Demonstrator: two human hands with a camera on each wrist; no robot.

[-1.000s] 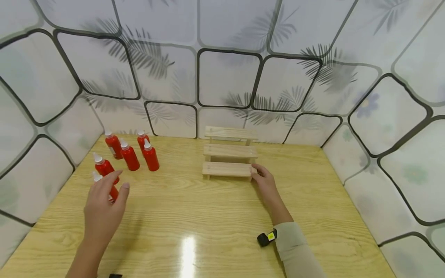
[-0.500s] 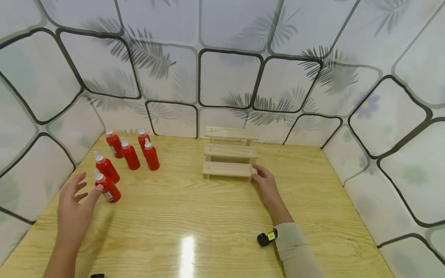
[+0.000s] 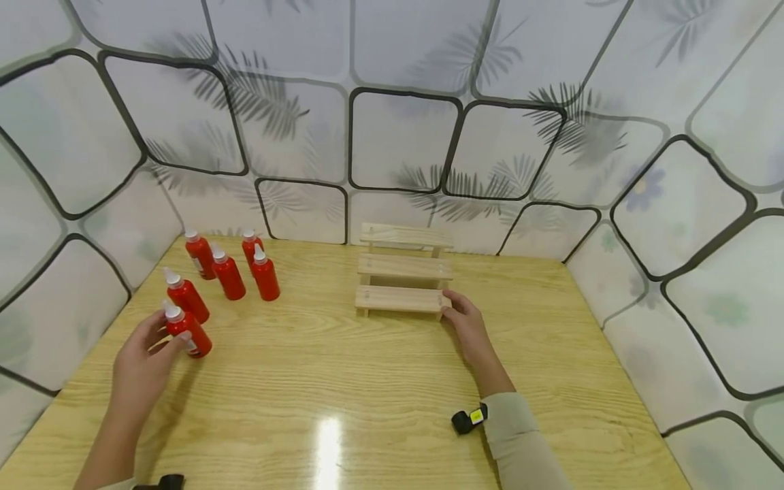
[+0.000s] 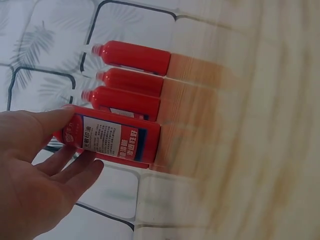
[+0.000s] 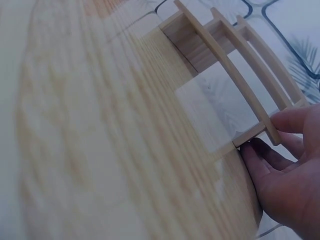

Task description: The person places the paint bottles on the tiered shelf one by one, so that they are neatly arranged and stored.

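In the head view my left hand (image 3: 142,357) is around the nearest red ink bottle (image 3: 193,337), thumb on its near side and fingers on its far side. This bottle stands upright, with a pale pointed nozzle; its printed label (image 4: 107,136) faces the left wrist camera. Over at the middle back, a three-tier wooden step rack (image 3: 401,299) stands on the table. My right hand (image 3: 468,323) grips the right end of its lowest step. In the right wrist view, thumb and fingers pinch that end around the board (image 5: 250,97) and its leg.
Several more red ink bottles (image 3: 229,275) stand upright in a loose group at the back left. Patterned fabric walls (image 3: 404,139) enclose the wooden table (image 3: 380,381) at the back and sides. A small black device (image 3: 463,422) sits at the right wrist.
My left hand first moved left past the nearest bottle, opening its fingers to that bottle's left, then came in around it. The right hand keeps its grip on the rack.
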